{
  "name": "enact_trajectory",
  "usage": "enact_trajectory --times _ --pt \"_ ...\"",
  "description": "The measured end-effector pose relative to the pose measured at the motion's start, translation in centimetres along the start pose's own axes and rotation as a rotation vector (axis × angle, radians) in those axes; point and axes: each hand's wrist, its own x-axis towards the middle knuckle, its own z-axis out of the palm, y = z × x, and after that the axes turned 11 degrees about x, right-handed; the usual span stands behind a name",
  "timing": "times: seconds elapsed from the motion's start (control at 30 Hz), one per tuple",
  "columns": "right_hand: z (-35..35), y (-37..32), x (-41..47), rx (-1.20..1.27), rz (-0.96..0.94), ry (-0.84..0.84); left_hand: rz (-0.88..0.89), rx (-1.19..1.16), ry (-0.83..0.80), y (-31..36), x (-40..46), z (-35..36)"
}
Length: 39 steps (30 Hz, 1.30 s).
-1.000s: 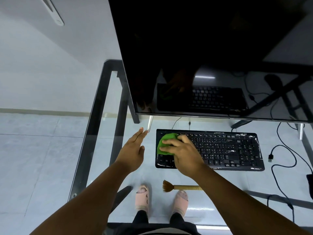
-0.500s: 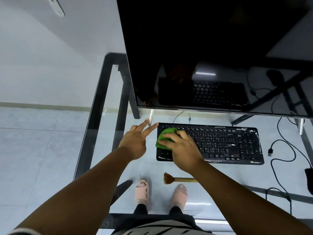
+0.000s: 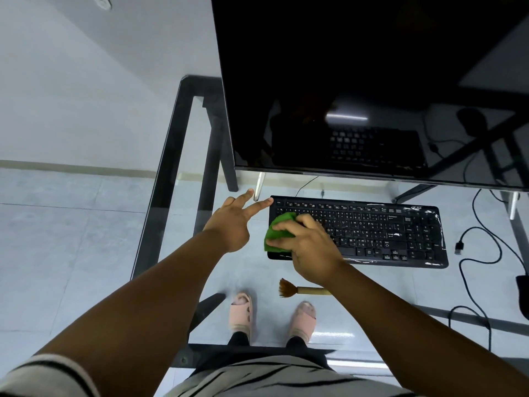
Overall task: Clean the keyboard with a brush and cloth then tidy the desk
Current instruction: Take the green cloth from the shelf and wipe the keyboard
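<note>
- Your right hand (image 3: 310,250) is wrapped around the green cloth (image 3: 279,232), fingers curled over it, pressing it down on the left end of the black keyboard (image 3: 372,230).
- The cloth bunches out past your fingers and hangs over the keyboard's left edge.
- Your left hand (image 3: 233,222) sits just left of the keyboard with fingers stretched out straight and spread, holding nothing; the index fingertip is right at the keyboard's top-left corner, though I can't tell if it actually touches.
- The keyboard lies flat on the glass counter (image 3: 169,173), below the bottom edge of the dark monitor (image 3: 357,67), which mirrors the keys.
- The brush (image 3: 300,289) lies on the counter nearer you than the keyboard, bristles pointing left, its pale handle running under your right wrist.
- A loose black USB cable (image 3: 475,245) curls on the counter right of the keyboard, its plug just beside the keyboard's right end.
- Through the glass you see your feet in pink slippers (image 3: 242,310) on the tiled floor.
</note>
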Motion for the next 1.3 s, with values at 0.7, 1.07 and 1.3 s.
enact_trajectory --times 0.7,1.07,1.3 --pt "-1.0 2.6 -3.3 -0.036 -0.025 -0.069 -0.003 -0.003 -0.022 0.1 -0.1 0.0" --pt "-0.1 1.4 -4.1 -0.103 -0.029 0.042 -0.008 0.032 0.036 0.7 -1.7 1.7" --pt "-1.6 3.7 -6.0 -0.041 0.037 0.149 -0.044 0.017 0.015 1.4 -2.3 2.3"
